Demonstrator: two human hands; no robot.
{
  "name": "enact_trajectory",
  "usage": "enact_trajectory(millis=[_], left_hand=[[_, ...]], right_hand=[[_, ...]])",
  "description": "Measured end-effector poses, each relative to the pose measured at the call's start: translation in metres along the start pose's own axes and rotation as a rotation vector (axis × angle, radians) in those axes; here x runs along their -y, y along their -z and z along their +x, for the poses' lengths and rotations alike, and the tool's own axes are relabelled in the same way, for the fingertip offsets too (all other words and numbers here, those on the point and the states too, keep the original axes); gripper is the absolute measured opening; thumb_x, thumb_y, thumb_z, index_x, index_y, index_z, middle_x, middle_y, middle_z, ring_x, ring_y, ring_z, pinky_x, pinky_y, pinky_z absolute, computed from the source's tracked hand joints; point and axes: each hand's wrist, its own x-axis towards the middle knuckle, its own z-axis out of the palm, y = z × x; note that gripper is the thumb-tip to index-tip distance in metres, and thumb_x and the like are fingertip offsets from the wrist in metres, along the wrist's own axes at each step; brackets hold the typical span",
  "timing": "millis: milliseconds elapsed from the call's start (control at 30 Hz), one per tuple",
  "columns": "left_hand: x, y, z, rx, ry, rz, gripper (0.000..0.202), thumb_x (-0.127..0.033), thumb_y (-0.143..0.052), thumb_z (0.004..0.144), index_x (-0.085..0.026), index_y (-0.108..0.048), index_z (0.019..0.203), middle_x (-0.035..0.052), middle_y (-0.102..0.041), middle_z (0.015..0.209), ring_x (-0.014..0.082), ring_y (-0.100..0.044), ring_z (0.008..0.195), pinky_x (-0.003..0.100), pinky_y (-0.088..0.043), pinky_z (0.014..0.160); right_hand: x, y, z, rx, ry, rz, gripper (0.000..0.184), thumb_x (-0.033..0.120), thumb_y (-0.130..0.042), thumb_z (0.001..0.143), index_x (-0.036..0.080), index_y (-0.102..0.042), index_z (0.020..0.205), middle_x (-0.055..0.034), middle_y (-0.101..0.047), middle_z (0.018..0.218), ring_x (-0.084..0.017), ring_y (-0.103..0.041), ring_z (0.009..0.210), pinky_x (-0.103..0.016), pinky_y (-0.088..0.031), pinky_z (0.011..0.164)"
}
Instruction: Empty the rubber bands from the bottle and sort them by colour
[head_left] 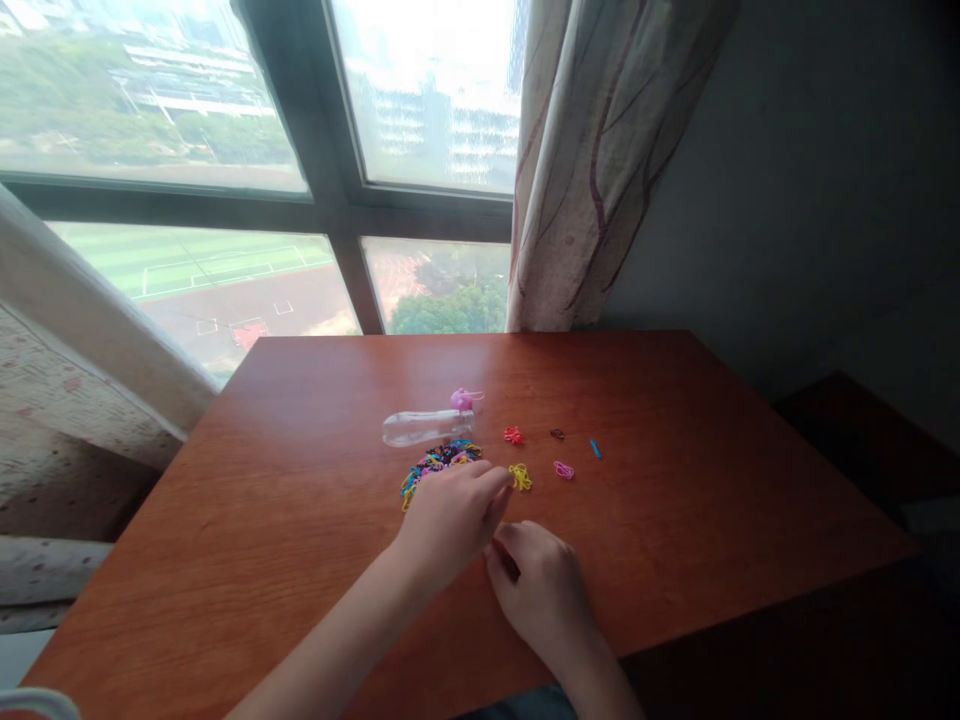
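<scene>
My left hand (454, 510) reaches over the near side of a pile of mixed-colour rubber bands (439, 460) and hides part of it. Its thumb and fingers are pinched at the edge of a small group of yellow rubber bands (520, 477); whether a band is between them is too small to tell. Below and to the right, my right hand (541, 585) rests low over the table with fingers curled and thumb meeting forefinger. What it may hold is hidden. Red rubber bands (514, 435), a black one (557, 434), pink ones (564, 470) and a blue one (595, 448) lie apart.
A clear plastic bottle (424, 428) lies on its side behind the pile, with a pink cap (463, 399) by its mouth. The brown wooden table (712, 500) meets a window (435, 210) and a curtain (570, 200) at the back.
</scene>
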Motion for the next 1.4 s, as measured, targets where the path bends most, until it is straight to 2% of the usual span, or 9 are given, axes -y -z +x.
enact_trajectory(millis=[167, 367, 567, 633, 767, 833, 933, 1167, 1400], left_hand=[[-0.004, -0.010, 0.024, 0.049, -0.038, 0.013, 0.018, -0.021, -0.052, 0.090, -0.022, -0.066, 0.079, 0.0023, -0.069, 0.076, 0.0170, -0.066, 0.068, 0.023, -0.042, 0.057], [-0.002, -0.010, 0.023, 0.059, -0.007, 0.003, 0.014, -0.019, -0.054, 0.086, -0.021, -0.066, 0.078, 0.0029, -0.070, 0.076, 0.0172, -0.067, 0.067, 0.023, -0.043, 0.057], [0.010, 0.008, -0.009, -0.002, 0.039, -0.038, 0.016, -0.021, -0.051, 0.089, -0.023, -0.067, 0.088, 0.0012, -0.072, 0.083, 0.0151, -0.067, 0.071, 0.022, -0.044, 0.059], [0.018, 0.011, -0.026, -0.080, 0.071, -0.076, 0.018, -0.023, -0.050, 0.090, -0.023, -0.068, 0.091, 0.0007, -0.073, 0.082, 0.0146, -0.067, 0.069, 0.022, -0.044, 0.059], [0.033, 0.009, -0.063, -0.139, 0.160, -0.146, 0.016, -0.028, -0.052, 0.091, -0.023, -0.068, 0.089, -0.0014, -0.070, 0.074, 0.0122, -0.064, 0.060, 0.021, -0.044, 0.055], [0.037, 0.006, -0.079, -0.170, 0.182, -0.182, 0.016, -0.027, -0.052, 0.091, -0.024, -0.067, 0.092, -0.0009, -0.072, 0.080, 0.0123, -0.065, 0.063, 0.021, -0.047, 0.059], [0.037, -0.001, -0.094, -0.151, 0.199, -0.198, 0.016, -0.024, -0.051, 0.090, -0.024, -0.067, 0.094, -0.0011, -0.073, 0.082, 0.0125, -0.066, 0.063, 0.021, -0.049, 0.059], [0.029, -0.013, -0.101, -0.182, 0.159, -0.139, 0.017, -0.023, -0.050, 0.091, -0.026, -0.066, 0.096, -0.0004, -0.076, 0.089, 0.0161, -0.072, 0.075, 0.023, -0.053, 0.065], [0.027, -0.010, -0.099, -0.108, 0.179, -0.148, 0.016, -0.023, -0.050, 0.092, -0.026, -0.066, 0.095, -0.0013, -0.074, 0.087, 0.0161, -0.071, 0.073, 0.024, -0.052, 0.064]], right_hand=[[-0.003, -0.006, -0.002, -0.023, 0.003, 0.007, 0.017, 0.012, -0.053, 0.087, 0.022, -0.062, 0.077, 0.0002, -0.066, 0.073, -0.015, -0.060, 0.068, -0.026, -0.031, 0.062], [-0.003, -0.004, -0.002, -0.016, 0.008, 0.012, 0.017, 0.012, -0.052, 0.087, 0.021, -0.063, 0.077, -0.0009, -0.066, 0.073, -0.016, -0.060, 0.070, -0.026, -0.032, 0.063], [0.000, 0.001, 0.002, 0.008, 0.003, 0.059, 0.018, 0.014, -0.051, 0.090, 0.024, -0.066, 0.091, -0.0002, -0.069, 0.079, -0.016, -0.061, 0.074, -0.025, -0.035, 0.067], [0.001, 0.001, 0.002, 0.009, 0.008, 0.050, 0.018, 0.015, -0.051, 0.091, 0.024, -0.066, 0.091, -0.0005, -0.070, 0.079, -0.016, -0.062, 0.074, -0.025, -0.036, 0.067], [0.005, 0.001, 0.001, -0.009, -0.009, 0.007, 0.016, 0.016, -0.054, 0.089, 0.025, -0.067, 0.091, 0.0009, -0.069, 0.074, -0.016, -0.061, 0.070, -0.025, -0.035, 0.064], [0.008, 0.000, 0.002, -0.019, -0.028, -0.011, 0.013, 0.017, -0.057, 0.088, 0.026, -0.066, 0.091, 0.0014, -0.068, 0.073, -0.015, -0.061, 0.068, -0.025, -0.034, 0.063], [0.010, -0.002, 0.002, -0.031, -0.053, -0.022, 0.008, 0.020, -0.061, 0.087, 0.026, -0.066, 0.090, 0.0013, -0.068, 0.071, -0.016, -0.061, 0.067, -0.026, -0.033, 0.062], [0.017, -0.009, 0.003, -0.034, -0.039, 0.012, 0.008, 0.020, -0.060, 0.089, 0.024, -0.065, 0.084, 0.0006, -0.066, 0.070, -0.016, -0.059, 0.067, -0.027, -0.033, 0.064], [0.021, -0.015, 0.005, -0.038, -0.016, 0.006, 0.015, 0.014, -0.054, 0.090, 0.023, -0.064, 0.084, 0.0003, -0.066, 0.071, -0.017, -0.060, 0.068, -0.028, -0.031, 0.064]])
